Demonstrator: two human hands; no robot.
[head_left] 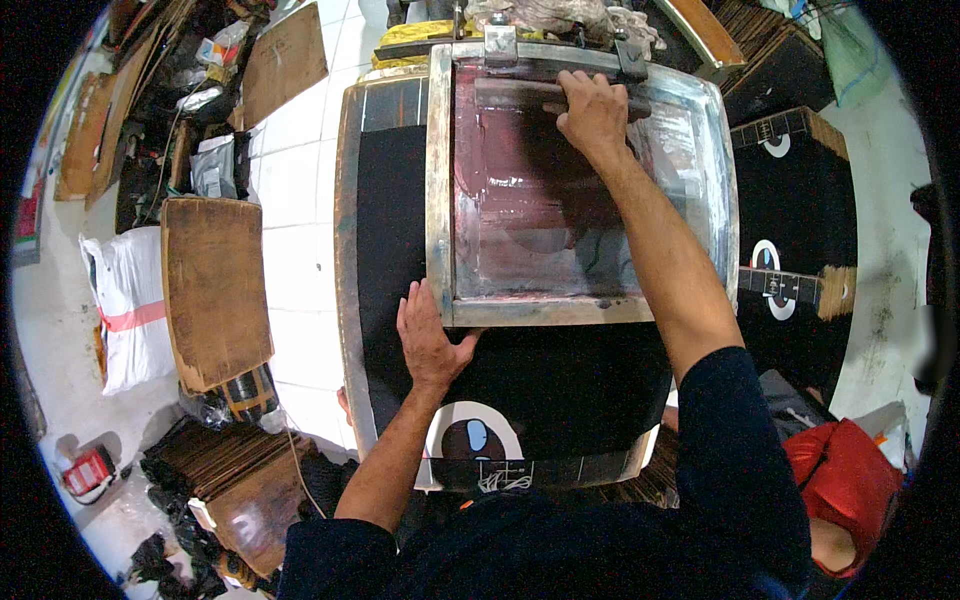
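Two hands work: our right hand (592, 112) grips the squeegee (520, 95) at twelve o'clock; our left hand (428, 335) lies open, pressing the screen frame (440, 200) on the table (352, 250). If the frame slips, ink may smear the black cloth (560, 385).

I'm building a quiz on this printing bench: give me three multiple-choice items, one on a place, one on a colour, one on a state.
1. Where is the right hand?
A. on the squeegee at the screen's far end
B. on the floor
C. on the white sack

2. What colour is the fabric under the screen frame?
A. yellow
B. black
C. green

3. What is the left hand doing?
A. hanging free
B. gripping a cup
C. pressing the frame's near corner

Answers: A, its fingers wrap the bar there; B, dark cloth shows around the frame; C, its fingers lie against that corner.
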